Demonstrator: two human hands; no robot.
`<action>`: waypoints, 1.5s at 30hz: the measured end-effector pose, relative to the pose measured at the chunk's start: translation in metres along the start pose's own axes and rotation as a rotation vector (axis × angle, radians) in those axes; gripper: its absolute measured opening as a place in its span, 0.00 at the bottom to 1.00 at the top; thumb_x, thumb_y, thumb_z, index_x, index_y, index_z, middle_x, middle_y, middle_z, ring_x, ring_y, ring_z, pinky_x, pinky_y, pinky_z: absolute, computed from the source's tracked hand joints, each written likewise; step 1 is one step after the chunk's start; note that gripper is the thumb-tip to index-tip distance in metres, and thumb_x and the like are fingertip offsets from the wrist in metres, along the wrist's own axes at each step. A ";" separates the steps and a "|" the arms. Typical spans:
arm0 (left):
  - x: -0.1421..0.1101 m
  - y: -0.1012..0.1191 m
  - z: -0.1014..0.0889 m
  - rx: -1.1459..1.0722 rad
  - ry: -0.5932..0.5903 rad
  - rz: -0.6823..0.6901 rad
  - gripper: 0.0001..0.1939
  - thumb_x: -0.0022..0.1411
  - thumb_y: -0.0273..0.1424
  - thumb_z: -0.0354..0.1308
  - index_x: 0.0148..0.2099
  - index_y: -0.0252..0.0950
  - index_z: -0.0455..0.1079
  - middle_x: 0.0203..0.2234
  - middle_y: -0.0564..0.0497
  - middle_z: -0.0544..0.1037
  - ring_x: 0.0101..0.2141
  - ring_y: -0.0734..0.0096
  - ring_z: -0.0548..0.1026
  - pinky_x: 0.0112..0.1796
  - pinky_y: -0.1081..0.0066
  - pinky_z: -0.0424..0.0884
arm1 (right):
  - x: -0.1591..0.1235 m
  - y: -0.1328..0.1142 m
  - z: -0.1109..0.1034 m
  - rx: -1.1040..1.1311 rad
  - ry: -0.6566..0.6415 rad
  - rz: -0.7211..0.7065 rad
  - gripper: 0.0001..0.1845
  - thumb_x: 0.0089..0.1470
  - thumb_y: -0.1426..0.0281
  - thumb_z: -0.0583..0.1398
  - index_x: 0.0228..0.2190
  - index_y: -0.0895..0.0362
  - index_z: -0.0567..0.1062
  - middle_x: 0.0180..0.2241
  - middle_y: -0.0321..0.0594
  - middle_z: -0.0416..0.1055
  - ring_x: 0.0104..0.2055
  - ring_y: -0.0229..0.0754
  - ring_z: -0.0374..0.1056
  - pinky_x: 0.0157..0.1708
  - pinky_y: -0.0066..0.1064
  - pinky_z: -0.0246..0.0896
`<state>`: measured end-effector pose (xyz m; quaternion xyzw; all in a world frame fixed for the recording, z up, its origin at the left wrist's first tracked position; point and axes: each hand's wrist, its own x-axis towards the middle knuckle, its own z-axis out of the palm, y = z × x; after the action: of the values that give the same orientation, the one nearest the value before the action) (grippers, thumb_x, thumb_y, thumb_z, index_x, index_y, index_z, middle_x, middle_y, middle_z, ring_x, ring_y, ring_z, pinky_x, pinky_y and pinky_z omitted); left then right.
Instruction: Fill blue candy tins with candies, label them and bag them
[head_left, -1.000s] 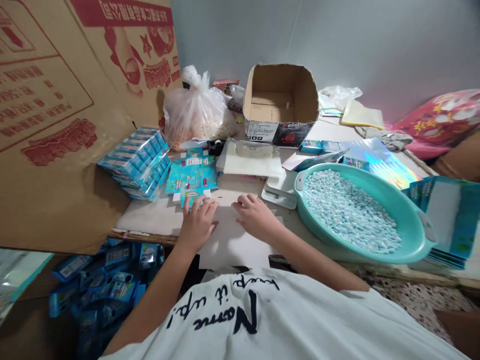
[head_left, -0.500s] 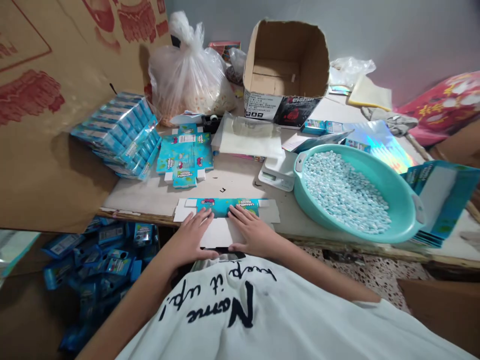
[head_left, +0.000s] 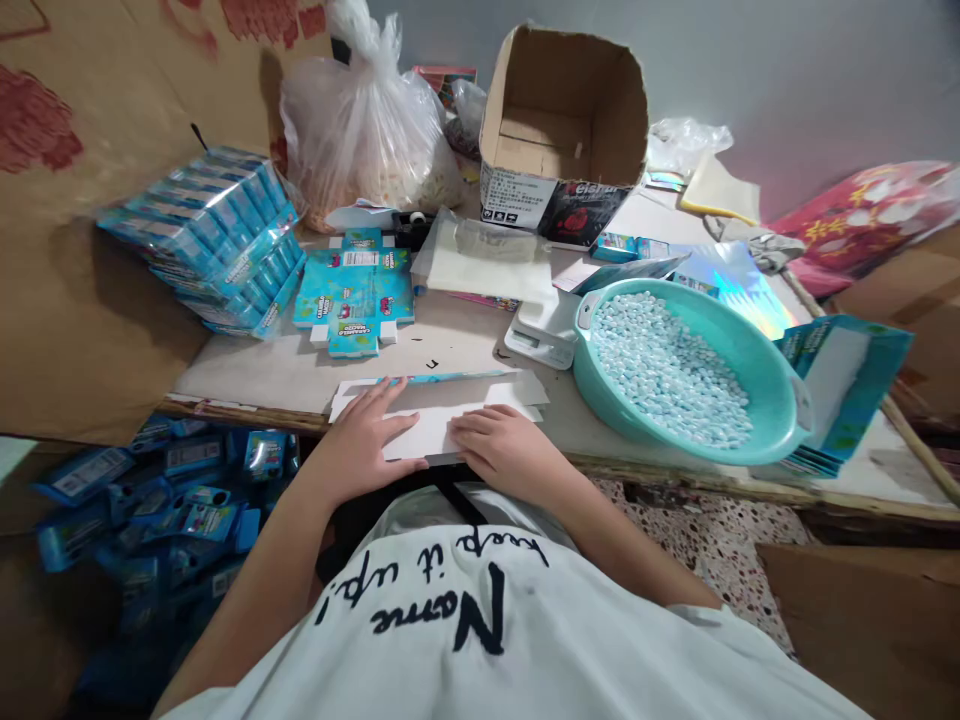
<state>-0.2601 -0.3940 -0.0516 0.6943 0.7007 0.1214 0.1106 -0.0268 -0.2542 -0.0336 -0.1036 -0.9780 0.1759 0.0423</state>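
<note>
A partly folded box blank (head_left: pixel 427 425) lies at the table's front edge, its white inside facing up and a strip of blue print along its far side. Across its left end rests my left hand (head_left: pixel 360 445), fingers spread and thumb apart. My right hand (head_left: pixel 506 450) lies on the right part of the blank, fingers side by side and slightly bent, pressing on the card. Both palms hide some of its near edge. Beyond the hands is a flat stack of blue printed box blanks (head_left: pixel 356 290).
Wrapped blue boxes (head_left: pixel 217 240) are stacked at left, near a tied plastic bag (head_left: pixel 375 130). An open carton (head_left: pixel 517 200) stands behind. A turquoise basin (head_left: pixel 675 440) of small candies sits right, beside a white scale (head_left: pixel 540 345). Loose blue boxes (head_left: pixel 195 455) fill the space below left.
Both hands have come down onto the blank and drawn it to the table's front edge. Its printed strip has since folded up, with white now showing. My view has tilted downward.
</note>
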 end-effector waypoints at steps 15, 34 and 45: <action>-0.020 0.006 0.037 0.168 -0.068 0.057 0.34 0.63 0.21 0.58 0.69 0.45 0.64 0.69 0.45 0.64 0.69 0.52 0.61 0.66 0.45 0.58 | -0.024 0.031 0.037 -0.008 0.052 -0.046 0.19 0.62 0.71 0.63 0.55 0.55 0.74 0.62 0.45 0.70 0.65 0.51 0.65 0.58 0.45 0.62; 0.034 -0.032 0.011 -0.567 0.097 -0.550 0.27 0.60 0.56 0.59 0.51 0.41 0.74 0.46 0.48 0.81 0.40 0.58 0.78 0.39 0.65 0.71 | 0.085 0.049 -0.023 -0.030 -0.228 0.172 0.16 0.69 0.65 0.52 0.48 0.53 0.78 0.46 0.45 0.79 0.45 0.48 0.74 0.41 0.33 0.58; 0.037 -0.017 0.031 0.066 0.377 -0.535 0.15 0.62 0.42 0.65 0.49 0.43 0.77 0.50 0.44 0.74 0.52 0.49 0.72 0.51 0.56 0.67 | 0.092 0.058 0.057 -0.192 0.163 0.230 0.28 0.72 0.58 0.46 0.68 0.50 0.62 0.68 0.51 0.59 0.64 0.58 0.57 0.59 0.48 0.53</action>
<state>-0.2668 -0.3563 -0.0860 0.4543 0.8699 0.1915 -0.0156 -0.1124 -0.2001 -0.1030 -0.2322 -0.9654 0.0765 0.0908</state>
